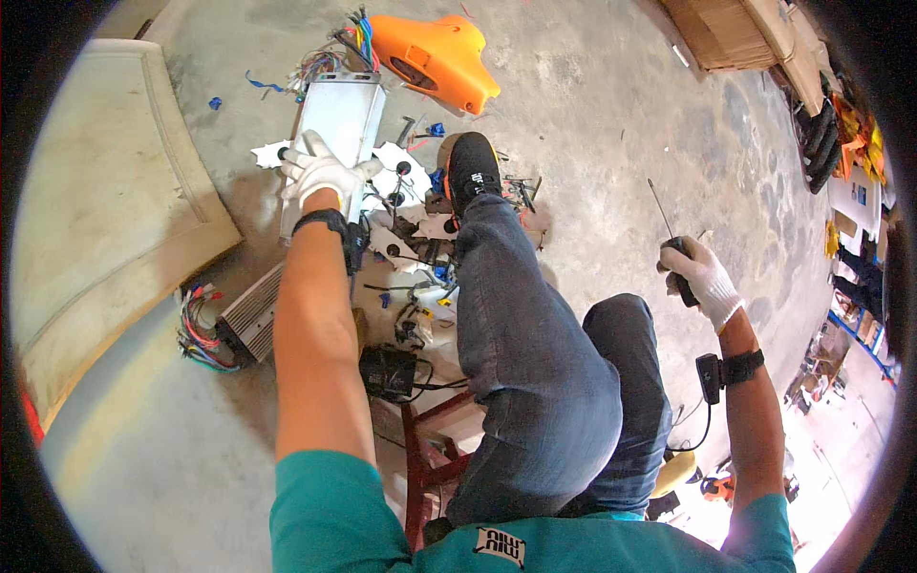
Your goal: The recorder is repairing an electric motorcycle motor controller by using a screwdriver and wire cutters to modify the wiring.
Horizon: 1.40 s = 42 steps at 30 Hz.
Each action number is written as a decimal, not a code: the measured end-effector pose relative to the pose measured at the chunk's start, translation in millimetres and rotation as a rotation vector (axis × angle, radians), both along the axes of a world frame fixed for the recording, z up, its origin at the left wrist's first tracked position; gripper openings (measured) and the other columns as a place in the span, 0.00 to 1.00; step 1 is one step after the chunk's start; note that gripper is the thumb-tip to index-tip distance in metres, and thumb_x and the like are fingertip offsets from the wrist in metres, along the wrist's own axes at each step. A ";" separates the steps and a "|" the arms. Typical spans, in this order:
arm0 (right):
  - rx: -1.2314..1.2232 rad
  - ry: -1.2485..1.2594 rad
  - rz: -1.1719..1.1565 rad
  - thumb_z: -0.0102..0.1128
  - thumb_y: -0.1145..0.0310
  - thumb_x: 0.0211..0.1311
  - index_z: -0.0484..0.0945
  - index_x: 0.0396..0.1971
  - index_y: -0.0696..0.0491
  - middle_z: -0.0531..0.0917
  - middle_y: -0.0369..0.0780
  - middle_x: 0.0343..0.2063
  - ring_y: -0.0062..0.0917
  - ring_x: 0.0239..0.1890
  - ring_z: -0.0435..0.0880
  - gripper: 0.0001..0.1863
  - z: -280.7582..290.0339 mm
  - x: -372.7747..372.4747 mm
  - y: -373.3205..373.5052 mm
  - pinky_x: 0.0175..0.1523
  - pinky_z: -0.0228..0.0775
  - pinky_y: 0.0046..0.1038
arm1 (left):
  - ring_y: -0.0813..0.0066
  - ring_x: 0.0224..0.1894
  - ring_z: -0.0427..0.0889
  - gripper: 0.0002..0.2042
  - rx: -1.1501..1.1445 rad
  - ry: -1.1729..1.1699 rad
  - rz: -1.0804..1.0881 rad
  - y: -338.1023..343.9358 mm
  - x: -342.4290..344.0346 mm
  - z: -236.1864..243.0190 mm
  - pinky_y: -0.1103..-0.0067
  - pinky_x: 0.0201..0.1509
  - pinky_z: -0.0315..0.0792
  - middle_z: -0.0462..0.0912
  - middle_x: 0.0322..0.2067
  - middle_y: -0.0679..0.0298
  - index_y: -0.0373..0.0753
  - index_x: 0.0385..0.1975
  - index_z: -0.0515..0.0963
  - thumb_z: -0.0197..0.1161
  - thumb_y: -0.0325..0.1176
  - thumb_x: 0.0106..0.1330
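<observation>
My left hand (323, 174), in a white glove, lies with its fingers spread on a long silver metal box (346, 107). Colored wires (320, 63) come out of the box's far end. Out to the right, my gloved right hand (705, 279) is closed around the dark handle of a screwdriver (661, 208). Its thin shaft points up and away, apart from the box. White scraps with round black pieces (402, 169) lie just right of the box, along with several small dark parts and blue bits.
An orange plastic housing (444, 57) lies beyond the box. A second finned metal box (256, 307) with colored wires sits at the left, near a pale panel (115, 181). My shoe (473, 172) stands beside the scraps. Cardboard boxes (731, 33) are at the far right.
</observation>
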State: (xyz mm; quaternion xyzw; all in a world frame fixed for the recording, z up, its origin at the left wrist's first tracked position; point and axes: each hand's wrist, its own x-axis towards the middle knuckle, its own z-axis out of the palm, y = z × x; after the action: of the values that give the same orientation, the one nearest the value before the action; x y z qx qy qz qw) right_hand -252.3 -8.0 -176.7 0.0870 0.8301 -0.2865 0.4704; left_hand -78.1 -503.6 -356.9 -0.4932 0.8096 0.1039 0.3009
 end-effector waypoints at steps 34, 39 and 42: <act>-0.336 -0.134 0.167 0.68 0.60 0.60 0.79 0.32 0.56 0.79 0.34 0.20 0.19 0.22 0.79 0.14 -118.0 -24.5 -185.9 0.25 0.70 0.24 | 0.39 0.66 0.62 0.71 -0.096 0.129 -0.195 50.7 49.9 -3.7 0.48 0.71 0.54 0.61 0.63 0.34 0.35 0.77 0.43 0.79 0.67 0.38; -0.620 -0.194 -0.035 0.70 0.67 0.64 0.79 0.36 0.55 0.81 0.36 0.25 0.20 0.22 0.79 0.10 -186.5 -28.2 -280.9 0.28 0.73 0.26 | 0.42 0.65 0.64 0.68 -0.178 0.223 -0.248 71.3 64.1 -10.6 0.48 0.70 0.57 0.63 0.62 0.38 0.35 0.76 0.47 0.80 0.64 0.38; -0.678 -0.247 -0.037 0.71 0.66 0.63 0.80 0.38 0.57 0.82 0.36 0.24 0.21 0.22 0.80 0.12 -215.3 -22.6 -317.3 0.30 0.78 0.27 | 0.43 0.64 0.64 0.67 -0.149 0.245 -0.195 75.9 60.9 -1.6 0.48 0.69 0.58 0.64 0.61 0.41 0.34 0.74 0.50 0.80 0.62 0.35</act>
State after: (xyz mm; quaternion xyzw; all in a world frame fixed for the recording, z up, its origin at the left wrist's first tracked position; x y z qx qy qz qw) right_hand -274.8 -325.2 -392.0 -0.0250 0.6232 -0.5413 0.5639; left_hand -17.2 -427.7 -358.5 -0.4168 0.8897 0.0730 0.1713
